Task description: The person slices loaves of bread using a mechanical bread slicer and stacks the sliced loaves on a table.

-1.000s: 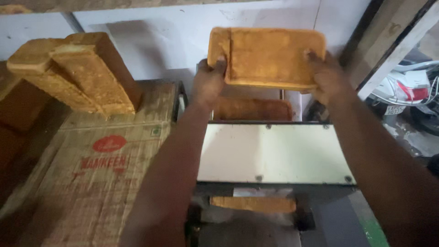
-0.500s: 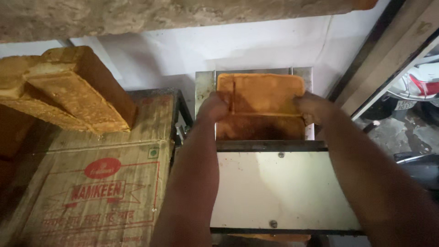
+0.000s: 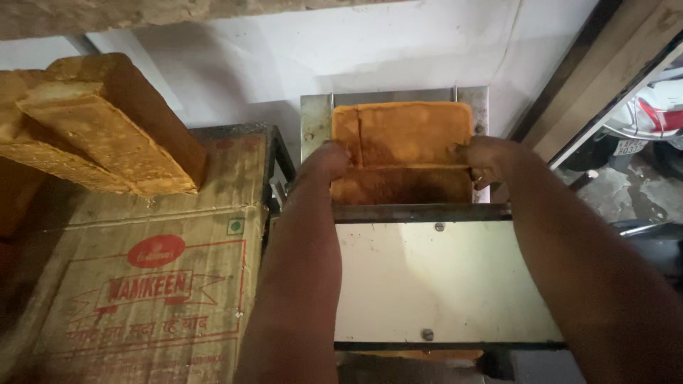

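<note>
A large golden-brown bread loaf (image 3: 405, 135) lies in the metal chute (image 3: 316, 121) at the back of a slicing machine. My left hand (image 3: 324, 163) grips the loaf's left side and my right hand (image 3: 487, 156) grips its right side. Both hands press the loaf down against the chute. The machine's white cover plate (image 3: 441, 284) lies below my wrists, between my forearms.
Several more loaves (image 3: 107, 131) are stacked on a printed cardboard box (image 3: 149, 284) at the left. A white wall (image 3: 320, 50) stands behind the machine. A doorway frame (image 3: 612, 85) and a parked scooter (image 3: 654, 121) are at the right.
Both hands carried the loaf from raised in the air down into the chute. The camera tilted closer over the machine.
</note>
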